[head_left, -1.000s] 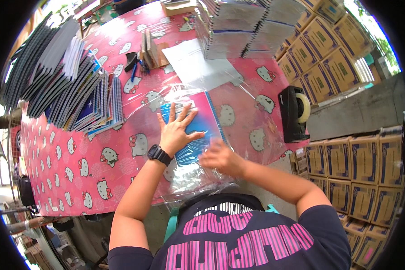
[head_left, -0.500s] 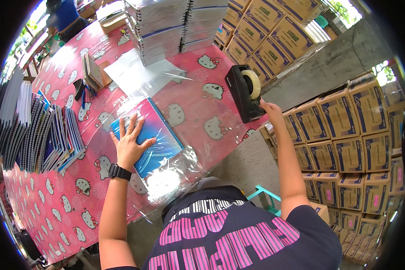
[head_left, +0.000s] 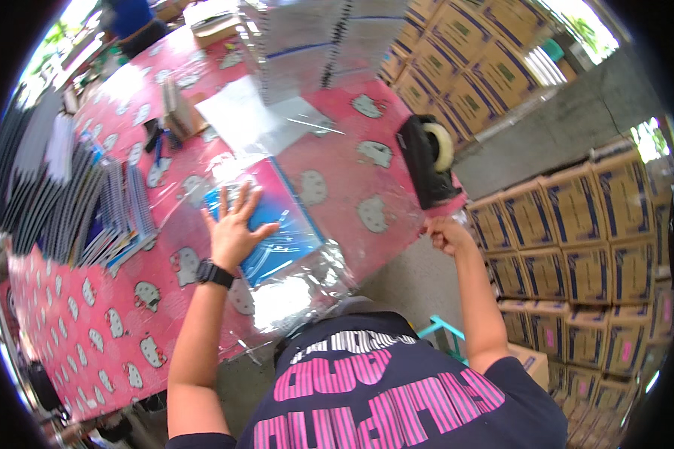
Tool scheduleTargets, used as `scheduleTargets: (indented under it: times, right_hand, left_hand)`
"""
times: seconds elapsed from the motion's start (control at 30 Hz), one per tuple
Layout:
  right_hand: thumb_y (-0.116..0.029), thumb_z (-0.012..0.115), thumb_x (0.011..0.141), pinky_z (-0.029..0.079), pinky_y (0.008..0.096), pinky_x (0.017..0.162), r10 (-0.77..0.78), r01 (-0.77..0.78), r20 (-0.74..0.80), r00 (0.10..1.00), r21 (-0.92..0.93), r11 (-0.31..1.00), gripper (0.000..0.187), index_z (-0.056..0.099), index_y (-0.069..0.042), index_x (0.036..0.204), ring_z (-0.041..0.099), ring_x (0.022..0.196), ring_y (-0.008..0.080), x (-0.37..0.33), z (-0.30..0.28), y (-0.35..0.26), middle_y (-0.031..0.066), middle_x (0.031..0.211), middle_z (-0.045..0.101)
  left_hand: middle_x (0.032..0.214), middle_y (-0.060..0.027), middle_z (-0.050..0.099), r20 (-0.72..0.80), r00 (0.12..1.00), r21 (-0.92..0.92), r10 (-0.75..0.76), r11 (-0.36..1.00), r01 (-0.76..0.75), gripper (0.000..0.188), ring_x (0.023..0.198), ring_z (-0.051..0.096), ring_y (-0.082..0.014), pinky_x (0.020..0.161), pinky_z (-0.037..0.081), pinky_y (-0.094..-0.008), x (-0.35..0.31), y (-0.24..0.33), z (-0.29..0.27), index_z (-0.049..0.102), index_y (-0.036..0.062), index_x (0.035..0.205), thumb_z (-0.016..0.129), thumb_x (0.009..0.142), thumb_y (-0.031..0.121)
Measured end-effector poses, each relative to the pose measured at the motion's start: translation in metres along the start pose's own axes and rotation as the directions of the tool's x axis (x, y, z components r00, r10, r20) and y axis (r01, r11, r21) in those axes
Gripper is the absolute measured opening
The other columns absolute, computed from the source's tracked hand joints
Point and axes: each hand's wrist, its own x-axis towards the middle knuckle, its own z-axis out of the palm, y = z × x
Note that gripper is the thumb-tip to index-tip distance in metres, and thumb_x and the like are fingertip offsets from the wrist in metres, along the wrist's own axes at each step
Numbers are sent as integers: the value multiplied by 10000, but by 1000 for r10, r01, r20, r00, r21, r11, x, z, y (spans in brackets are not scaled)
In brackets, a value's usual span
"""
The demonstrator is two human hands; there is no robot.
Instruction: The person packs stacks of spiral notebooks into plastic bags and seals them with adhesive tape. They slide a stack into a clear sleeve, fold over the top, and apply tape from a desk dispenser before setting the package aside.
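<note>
While spiral-bound notebooks (head_left: 75, 194) are fanned in a heap at the far left of the pink patterned table (head_left: 127, 344), a blue pen (head_left: 157, 154) is placed to their right. Next, the left hand (head_left: 232, 232), with a black watch (head_left: 216, 275) worn at its wrist, is laid on the blue-and-pink notebook (head_left: 296, 236) — fingers spread wide, nothing gripped. By this hand's palm and fingers the left part of the cover is hidden; the notebook is set slantwise near the table's front edge, surrounded by shiny clear film (head_left: 288, 299). Farther right, a black tape dispenser (head_left: 423, 161) is stood near the table's right edge. Just nearer the body, the right hand (head_left: 448, 236) is held with fingers curled in — whether tape is pinched there cannot be told. At far right, brown cartons (head_left: 588, 217) are stacked.
</note>
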Motion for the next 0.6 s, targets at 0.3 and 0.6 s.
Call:
scheduleTargets:
  times: [0.3, 0.6]
  right_hand:
    - [-315, 694, 809, 350, 214, 455, -115, 434, 552, 826, -492, 755, 264, 655, -54, 801, 479, 517, 55, 8, 281, -71, 8, 672, 604]
    - [-703, 742, 491, 516, 412, 679, -268, 278, 316, 910, -945, -172, 760, 699, -14, 809, 668, 761, 311, 30, 308, -69, 184, 793, 676]
  left_hand:
    - [1482, 6, 306, 45, 997, -114, -64, 991, 68, 1012, 1417, 91, -272, 1041, 6, -677, -3, 4, -7, 202, 223, 1464, 631, 665, 673]
    - [1338, -37, 502, -72, 992, -227, -106, 970, 88, 1073, 1368, 262, -266, 1040, 25, -683, -5, 0, -13, 267, 179, 1440, 685, 585, 674]
